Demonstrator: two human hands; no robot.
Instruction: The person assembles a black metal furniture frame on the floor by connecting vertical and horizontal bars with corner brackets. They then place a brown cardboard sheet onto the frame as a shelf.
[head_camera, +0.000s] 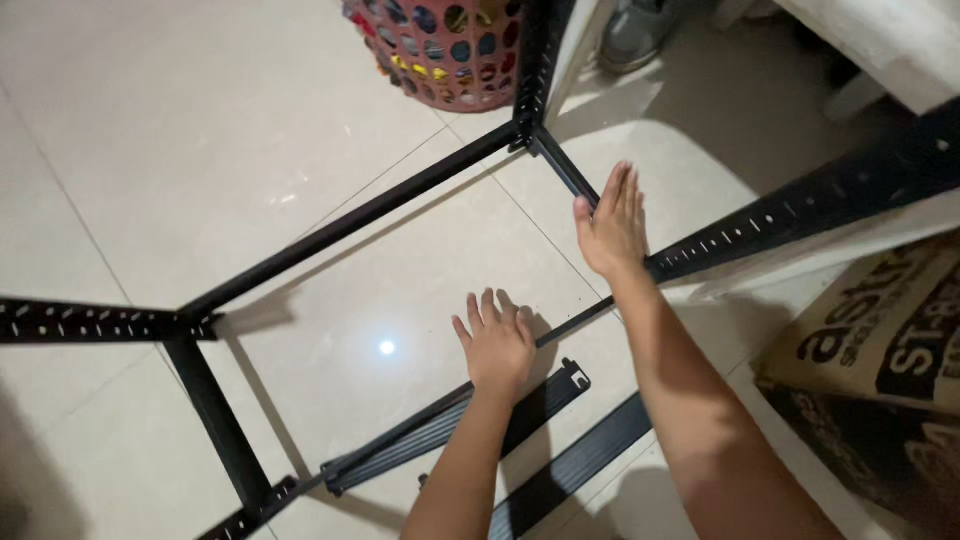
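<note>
Left hand (497, 342) flat, spread on black rail (455, 415); right hand (612, 225) flat on frame bar (565, 165)

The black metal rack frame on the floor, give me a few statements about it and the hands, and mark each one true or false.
1. The right hand rests flat, fingers straight, on a short black crossbar of the rack frame. True.
2. The left hand grips a screwdriver. False: it is open and holds nothing, palm down on a thin black beam.
3. A red perforated basket stands beyond the frame's far corner. True.
4. The frame lies on a wooden workbench. False: it lies on a pale tiled floor.
5. Two loose black rails lie on the floor near the left forearm. True.
6. The cardboard box sits inside the frame. False: it is outside, at the right edge.
</note>
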